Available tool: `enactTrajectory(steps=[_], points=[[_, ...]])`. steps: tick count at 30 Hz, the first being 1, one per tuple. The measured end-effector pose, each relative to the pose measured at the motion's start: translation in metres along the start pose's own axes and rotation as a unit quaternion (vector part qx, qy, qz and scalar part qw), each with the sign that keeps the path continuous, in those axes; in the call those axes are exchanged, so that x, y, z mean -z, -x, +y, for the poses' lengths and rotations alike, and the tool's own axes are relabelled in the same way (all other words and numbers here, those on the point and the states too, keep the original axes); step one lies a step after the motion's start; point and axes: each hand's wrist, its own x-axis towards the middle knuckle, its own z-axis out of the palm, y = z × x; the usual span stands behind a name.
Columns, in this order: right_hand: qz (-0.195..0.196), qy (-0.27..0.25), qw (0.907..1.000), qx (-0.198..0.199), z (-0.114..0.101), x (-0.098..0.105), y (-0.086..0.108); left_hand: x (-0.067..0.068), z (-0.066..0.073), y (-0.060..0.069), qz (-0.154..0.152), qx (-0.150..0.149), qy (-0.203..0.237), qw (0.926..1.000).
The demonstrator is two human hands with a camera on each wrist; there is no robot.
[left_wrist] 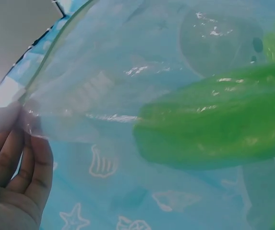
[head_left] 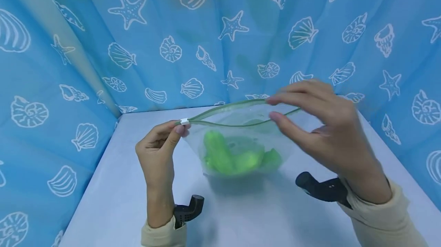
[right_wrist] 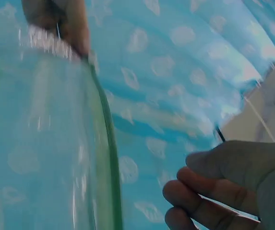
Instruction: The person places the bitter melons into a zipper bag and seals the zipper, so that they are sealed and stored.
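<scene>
A clear zip bag (head_left: 241,139) with a green zip strip hangs over the table, its mouth parted. Inside lie glossy bright green, rounded long pieces (left_wrist: 209,124); their kind is unclear through the plastic. My left hand (head_left: 160,147) pinches the bag's left top corner between thumb and fingers, right at the white slider (head_left: 184,121). At the right part of the mouth, my right hand (head_left: 327,124) has its thumb and fingers spread apart. In the right wrist view those fingers (right_wrist: 180,194) stand clear of the bag's green edge, holding nothing.
A white table (head_left: 113,185) lies below, with the bag's shadow on it. Blue curtains (head_left: 220,59) printed with white shells and starfish enclose the back and both sides. A black wrist camera (head_left: 188,210) is strapped at the left sleeve and another black camera (head_left: 320,187) at the right.
</scene>
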Motion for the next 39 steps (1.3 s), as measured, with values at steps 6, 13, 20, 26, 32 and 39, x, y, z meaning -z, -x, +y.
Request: enactTrajectory(steps=[6, 13, 20, 26, 32, 39], points=[[-0.123, -0.021, 0.9900, 0.065, -0.017, -0.047, -0.039, -0.005, 0.001, -0.002, 0.005, -0.016, -0.005, 0.9998], [-0.217, 0.025, 0.9732, 0.071, -0.022, -0.083, -0.063, -0.005, -0.001, -0.001, 0.002, -0.020, -0.012, 0.9997], [-0.237, 0.068, 0.9654, 0.085, -0.024, -0.097, -0.069, -0.003, -0.002, -0.002, -0.002, -0.024, -0.030, 0.9992], [-0.236, 0.070, 0.9651, 0.089, -0.023, -0.097, -0.071, 0.000, 0.001, -0.005, -0.010, -0.038, -0.033, 0.9987], [-0.238, 0.075, 0.9643, 0.089, -0.021, -0.092, -0.070, -0.001, 0.001, -0.006, -0.013, -0.043, -0.030, 0.9986], [-0.238, 0.074, 0.9656, 0.075, -0.013, -0.086, -0.063, 0.000, -0.001, -0.004, -0.010, -0.034, -0.042, 0.9985]])
